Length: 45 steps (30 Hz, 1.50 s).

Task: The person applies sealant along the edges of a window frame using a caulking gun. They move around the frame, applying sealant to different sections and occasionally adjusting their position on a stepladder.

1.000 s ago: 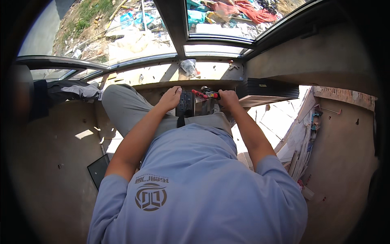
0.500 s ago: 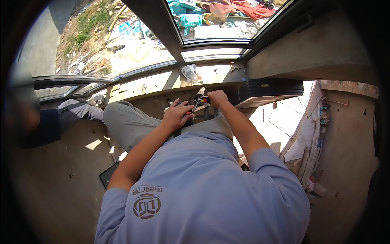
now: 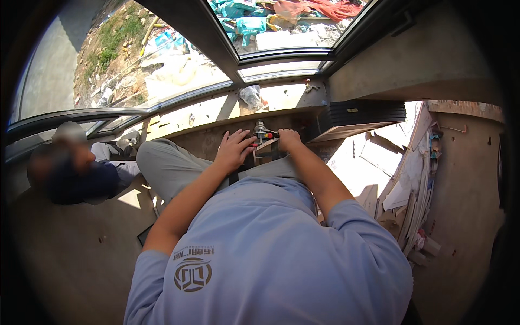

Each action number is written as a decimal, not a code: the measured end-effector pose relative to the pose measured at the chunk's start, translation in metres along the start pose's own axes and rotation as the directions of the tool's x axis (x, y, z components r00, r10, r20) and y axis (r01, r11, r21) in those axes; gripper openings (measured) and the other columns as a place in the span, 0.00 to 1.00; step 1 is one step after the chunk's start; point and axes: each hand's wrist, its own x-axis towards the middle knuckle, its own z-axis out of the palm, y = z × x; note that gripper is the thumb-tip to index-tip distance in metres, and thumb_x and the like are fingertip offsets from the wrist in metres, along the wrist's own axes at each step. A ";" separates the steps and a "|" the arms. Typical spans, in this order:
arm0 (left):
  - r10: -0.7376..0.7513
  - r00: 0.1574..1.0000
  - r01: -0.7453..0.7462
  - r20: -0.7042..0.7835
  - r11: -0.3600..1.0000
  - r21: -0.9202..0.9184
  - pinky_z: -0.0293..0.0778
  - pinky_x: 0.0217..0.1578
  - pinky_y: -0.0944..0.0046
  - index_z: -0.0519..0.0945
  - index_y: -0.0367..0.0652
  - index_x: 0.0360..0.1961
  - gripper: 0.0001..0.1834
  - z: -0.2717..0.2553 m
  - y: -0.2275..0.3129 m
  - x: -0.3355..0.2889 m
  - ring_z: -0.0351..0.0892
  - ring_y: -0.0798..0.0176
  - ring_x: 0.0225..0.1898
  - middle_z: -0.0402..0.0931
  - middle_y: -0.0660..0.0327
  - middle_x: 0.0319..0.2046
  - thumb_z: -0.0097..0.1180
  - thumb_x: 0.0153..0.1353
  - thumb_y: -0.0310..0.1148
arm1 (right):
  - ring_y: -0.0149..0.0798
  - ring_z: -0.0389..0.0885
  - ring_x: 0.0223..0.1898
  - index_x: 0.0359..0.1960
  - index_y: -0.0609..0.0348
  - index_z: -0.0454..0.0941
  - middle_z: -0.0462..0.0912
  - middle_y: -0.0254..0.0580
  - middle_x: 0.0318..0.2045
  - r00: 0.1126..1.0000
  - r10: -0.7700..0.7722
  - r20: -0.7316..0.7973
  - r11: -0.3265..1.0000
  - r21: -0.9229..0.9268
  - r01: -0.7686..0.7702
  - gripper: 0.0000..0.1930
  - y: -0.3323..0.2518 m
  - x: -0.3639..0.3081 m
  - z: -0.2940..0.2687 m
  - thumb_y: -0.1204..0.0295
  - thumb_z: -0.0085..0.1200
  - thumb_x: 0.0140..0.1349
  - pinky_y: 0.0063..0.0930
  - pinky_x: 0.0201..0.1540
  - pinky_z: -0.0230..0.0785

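Nearest, filling the lower middle of the frame, is the person's pale blue shirt (image 3: 260, 265), with both forearms reaching up toward the centre. The left hand (image 3: 234, 150) lies with fingers spread, pressing down beside a small tool with red parts (image 3: 264, 134). The right hand (image 3: 287, 138) is clenched around that tool's right side. Beyond, upper right, a stack of dark boards (image 3: 365, 112) rests under the window frame (image 3: 216, 49). Another person (image 3: 76, 173) crouches at left.

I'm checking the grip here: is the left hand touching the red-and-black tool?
Touching. The head view shows the left hand with its fingertips laid on the red-and-black tool, no gap visible; the right hand closes on it from the other side.
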 end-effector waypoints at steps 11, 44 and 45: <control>0.022 0.996 -0.034 -0.090 0.990 -0.136 0.63 0.62 0.44 0.85 0.53 0.52 0.15 0.006 -0.007 0.008 0.75 0.54 0.59 0.78 0.61 0.57 0.59 0.67 0.43 | 0.47 0.75 0.57 0.49 0.49 0.80 0.80 0.44 0.49 0.950 -0.069 -0.303 0.998 -0.029 0.063 0.16 0.002 -0.008 0.012 0.67 0.58 0.58 0.44 0.66 0.61; -0.268 0.929 0.294 0.257 0.953 -0.069 0.66 0.56 0.45 0.84 0.47 0.44 0.33 -0.005 0.000 0.042 0.80 0.49 0.53 0.83 0.52 0.45 0.46 0.64 0.66 | 0.55 0.77 0.57 0.52 0.63 0.80 0.81 0.54 0.52 0.710 -0.058 -0.702 0.899 0.274 0.343 0.19 -0.016 -0.113 -0.057 0.68 0.63 0.61 0.44 0.63 0.68; -0.266 0.936 0.287 0.230 0.956 -0.062 0.65 0.57 0.45 0.84 0.47 0.45 0.33 -0.002 -0.003 0.042 0.80 0.48 0.53 0.83 0.52 0.46 0.46 0.64 0.66 | 0.56 0.77 0.57 0.52 0.63 0.80 0.81 0.53 0.52 0.695 -0.016 -0.719 0.895 0.300 0.331 0.19 -0.006 -0.109 -0.060 0.67 0.64 0.61 0.44 0.63 0.68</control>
